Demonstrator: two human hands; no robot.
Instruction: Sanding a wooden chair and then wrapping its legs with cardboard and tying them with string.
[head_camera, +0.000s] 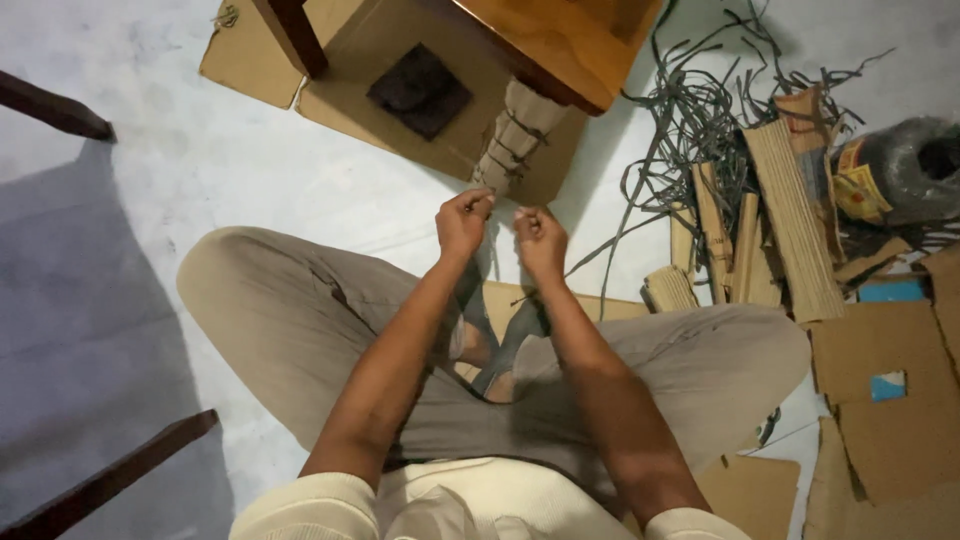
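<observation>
Both grips pinch shut on thin string, left hand (463, 222) and right hand (541, 240) at frame centre, just below the cardboard-wrapped leg (517, 132); judging by that, keeping the string taut and pulls even should seat the tie snugly.

The person wears a cream ribbed top with sleeves (300, 505) pushed up above the elbows, loose khaki trousers (290, 310), and bare forearms and hands.
</observation>
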